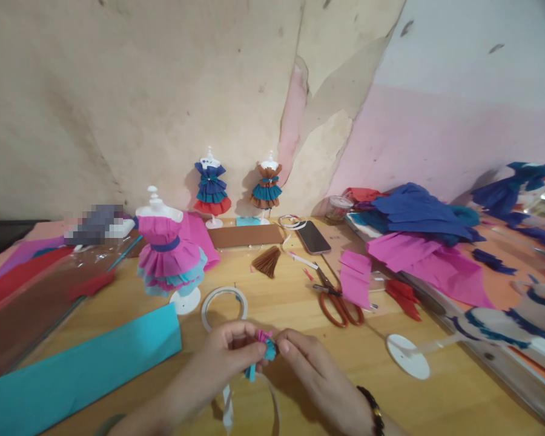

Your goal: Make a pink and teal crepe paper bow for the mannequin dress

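Between both hands is a small gathered piece of pink and turquoise crepe paper [269, 346]. My left hand [236, 351] pinches it from the left, with a turquoise strip hanging below the fingers. My right hand [315, 366], fingers closed, pinches at its right edge; the fingertips partly hide what they grip. Just beyond my left hand lies a roll of white tape [204, 309]. A mini dress form [158, 242] in a pink and light-blue ruffled paper dress with a blue waistband stands to the left. Orange-handled scissors [338, 306] rest beyond my right hand.
A turquoise paper strip [86, 363] covers the left front. Two dressed mini forms, one blue and red [211, 191], one brown and teal [267, 188], stand by the wall. A phone [314, 237], brown fringe [266, 261] and blue crepe paper [422, 209] lie farther back. A form's white base [407, 356] is at right.
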Demonstrator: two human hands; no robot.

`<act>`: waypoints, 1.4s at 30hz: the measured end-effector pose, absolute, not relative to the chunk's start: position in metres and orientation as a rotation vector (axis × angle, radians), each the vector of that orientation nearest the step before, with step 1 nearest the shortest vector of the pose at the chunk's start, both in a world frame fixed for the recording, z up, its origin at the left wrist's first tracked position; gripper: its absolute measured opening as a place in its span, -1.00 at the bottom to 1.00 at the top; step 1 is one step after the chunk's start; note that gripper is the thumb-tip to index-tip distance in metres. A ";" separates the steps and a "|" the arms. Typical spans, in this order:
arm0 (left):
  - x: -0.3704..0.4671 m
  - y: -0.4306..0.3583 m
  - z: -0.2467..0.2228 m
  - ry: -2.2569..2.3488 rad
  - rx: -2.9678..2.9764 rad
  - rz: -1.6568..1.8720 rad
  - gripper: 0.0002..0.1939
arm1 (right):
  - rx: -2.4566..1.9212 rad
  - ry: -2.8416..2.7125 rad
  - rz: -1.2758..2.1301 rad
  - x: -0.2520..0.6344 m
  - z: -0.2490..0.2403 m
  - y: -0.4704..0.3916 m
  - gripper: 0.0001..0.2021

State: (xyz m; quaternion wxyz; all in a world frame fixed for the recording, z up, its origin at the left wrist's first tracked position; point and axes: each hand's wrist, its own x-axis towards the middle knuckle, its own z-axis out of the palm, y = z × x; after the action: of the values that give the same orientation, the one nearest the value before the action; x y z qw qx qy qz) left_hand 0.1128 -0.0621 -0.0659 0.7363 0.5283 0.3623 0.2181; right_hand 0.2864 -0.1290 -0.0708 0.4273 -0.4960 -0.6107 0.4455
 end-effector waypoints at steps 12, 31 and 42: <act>0.112 -0.063 -0.061 0.849 1.222 0.452 -0.65 | -1.268 -1.544 1.082 0.289 -0.073 -0.130 -0.64; 0.113 -0.066 -0.054 0.881 1.369 0.350 -0.71 | -1.230 -1.654 1.077 0.293 -0.066 -0.130 -0.66; 0.116 -0.067 -0.049 0.877 1.325 0.344 -0.70 | -1.204 -1.646 1.075 0.292 -0.069 -0.130 -0.67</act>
State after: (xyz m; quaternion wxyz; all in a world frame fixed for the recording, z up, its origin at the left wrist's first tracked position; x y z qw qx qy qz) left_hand 0.1162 -0.0675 -0.0489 0.6874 0.5919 0.3919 0.1537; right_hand 0.2918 -0.1303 -0.0689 0.4061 -0.4772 -0.6524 0.4262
